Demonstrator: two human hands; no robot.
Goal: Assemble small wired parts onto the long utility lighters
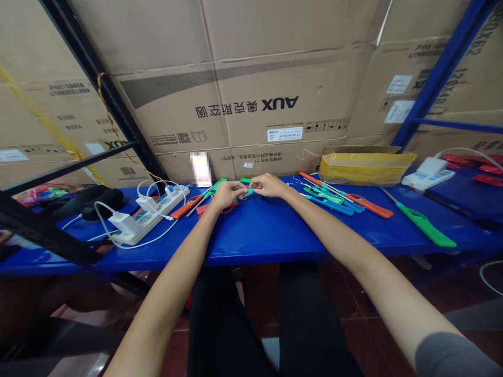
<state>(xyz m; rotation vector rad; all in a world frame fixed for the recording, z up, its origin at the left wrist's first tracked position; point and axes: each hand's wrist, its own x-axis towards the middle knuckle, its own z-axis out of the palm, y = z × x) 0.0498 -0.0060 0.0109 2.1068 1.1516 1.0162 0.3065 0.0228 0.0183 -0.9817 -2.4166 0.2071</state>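
Note:
My left hand (227, 193) and my right hand (271, 186) meet over the back middle of the blue table. Their fingertips are pinched together on a small clear and teal piece (249, 192), partly hidden by the fingers. Something red shows by the right fingers, too small to name. Under my left hand lies a red item (229, 208), mostly covered. Just left of it are an orange long-necked lighter (186, 208) and a green one (218, 185). To the right of my right hand lie several more lighters, among them a blue one (334, 206) and an orange one (371, 206).
A green lighter (426, 225) lies alone near the right front edge. A white power strip (151, 217) with chargers and cables stands at left. A yellow box (365, 167) sits at back right. Large cardboard boxes (243, 63) and shelf posts (444, 68) close off the back.

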